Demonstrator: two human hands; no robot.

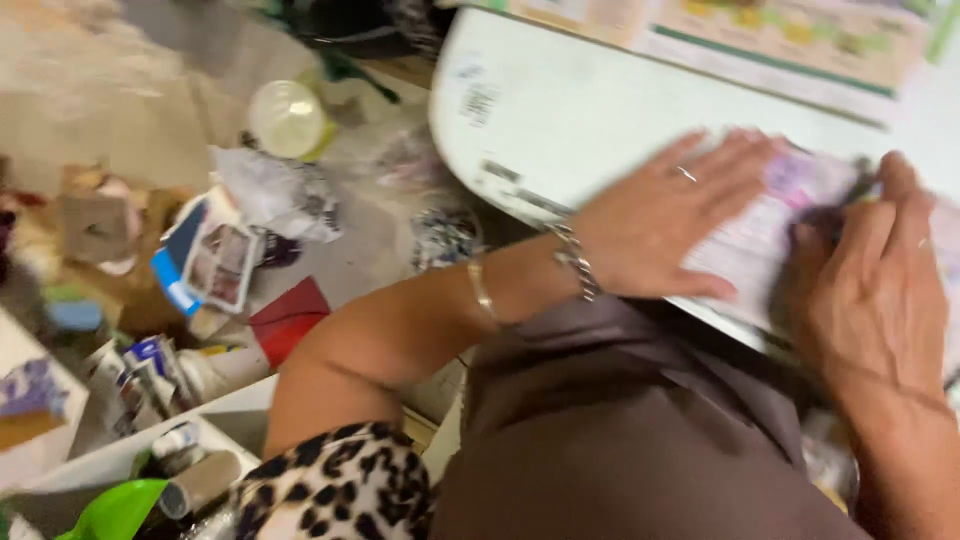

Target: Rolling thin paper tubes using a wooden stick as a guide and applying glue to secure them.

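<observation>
Two hands [780, 240] on flat glossy paper [770, 235]

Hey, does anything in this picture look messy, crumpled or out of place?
Yes. The floor left of the white table is strewn with crumpled paper, loose cards and a red sheet. The left hand presses flat on a paper.

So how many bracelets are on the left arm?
2: a plain band further up the forearm, a chain bracelet at the wrist. The right wrist is blurred, so cannot tell there.
</observation>
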